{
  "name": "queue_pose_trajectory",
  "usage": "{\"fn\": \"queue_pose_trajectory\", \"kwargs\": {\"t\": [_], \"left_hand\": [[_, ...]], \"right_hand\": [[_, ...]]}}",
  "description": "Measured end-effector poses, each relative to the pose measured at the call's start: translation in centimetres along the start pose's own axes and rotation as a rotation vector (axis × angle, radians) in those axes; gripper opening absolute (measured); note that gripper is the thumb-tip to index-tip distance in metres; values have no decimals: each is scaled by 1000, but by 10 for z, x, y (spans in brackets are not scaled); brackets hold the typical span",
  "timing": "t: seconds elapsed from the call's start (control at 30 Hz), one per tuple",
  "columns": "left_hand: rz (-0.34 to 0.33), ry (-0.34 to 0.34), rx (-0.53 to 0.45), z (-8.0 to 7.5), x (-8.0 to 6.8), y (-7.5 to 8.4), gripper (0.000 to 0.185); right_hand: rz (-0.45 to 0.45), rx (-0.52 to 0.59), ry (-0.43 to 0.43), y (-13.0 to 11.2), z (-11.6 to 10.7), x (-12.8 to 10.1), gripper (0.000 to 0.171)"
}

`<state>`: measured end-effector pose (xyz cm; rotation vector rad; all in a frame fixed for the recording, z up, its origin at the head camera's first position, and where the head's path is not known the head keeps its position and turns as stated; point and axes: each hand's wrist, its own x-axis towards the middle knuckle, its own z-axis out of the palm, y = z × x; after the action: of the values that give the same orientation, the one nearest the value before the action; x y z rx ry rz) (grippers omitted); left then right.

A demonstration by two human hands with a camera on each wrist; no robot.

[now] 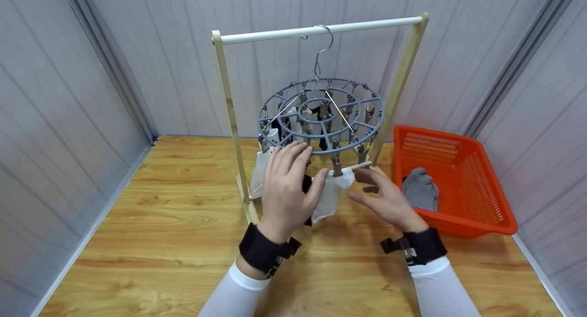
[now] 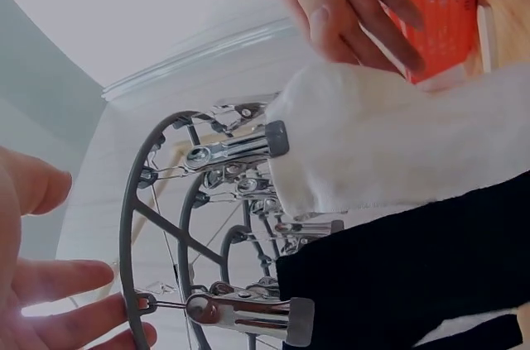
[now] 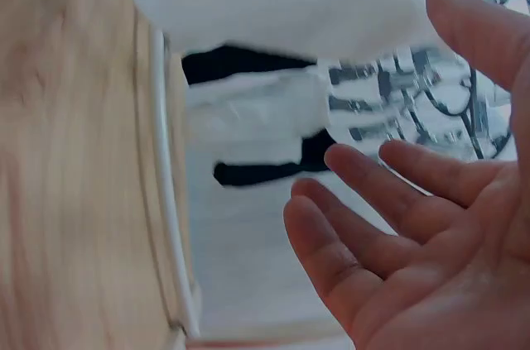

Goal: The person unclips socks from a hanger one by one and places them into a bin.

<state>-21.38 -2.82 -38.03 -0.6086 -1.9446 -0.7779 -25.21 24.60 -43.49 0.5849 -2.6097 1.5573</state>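
Left hand (image 1: pixel 288 193), fingers spread wide, is at the near edge of the hanger (image 1: pixel 328 141); right hand (image 1: pixel 389 200), loosely wide, holds nothing, a narrow gap from 1 white sock (image 1: pixel 331 197).

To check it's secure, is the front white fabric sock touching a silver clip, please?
Touching; the left wrist view shows the silver metal clip clamping the white fabric sock.

White sleeves (image 1: pixel 236 293), wide black wristbands (image 1: pixel 258 250), black brackets (image 1: pixel 390 246), silvery metal fittings (image 1: pixel 410 253)

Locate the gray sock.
In the head view, the gray sock lies in the orange basket at picture right, by the basket's left wall, near the right hand.
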Motion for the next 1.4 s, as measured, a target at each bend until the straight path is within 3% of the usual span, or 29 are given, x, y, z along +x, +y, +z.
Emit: {"fn": "queue_pose_trajectory", "kwargs": {"t": [0.1, 0.33, 0.63, 0.97, 1.4], "left_hand": [[1, -7, -7, 0, 0, 2, 49], [11, -10, -13, 0, -1, 5, 47], [9, -21, -7, 1, -1, 5, 48], [1, -24, -16, 1, -1, 6, 47], [33, -1, -39, 0, 0, 4, 41]], "right_hand": [[-2, 75, -27, 1, 11, 2, 70], [94, 261, -88, 6, 35, 4, 76], [139, 399, -63, 8, 50, 4, 69], [155, 354, -139, 11, 55, 4, 66], [160, 313, -106, 10, 56, 1, 40]]}}
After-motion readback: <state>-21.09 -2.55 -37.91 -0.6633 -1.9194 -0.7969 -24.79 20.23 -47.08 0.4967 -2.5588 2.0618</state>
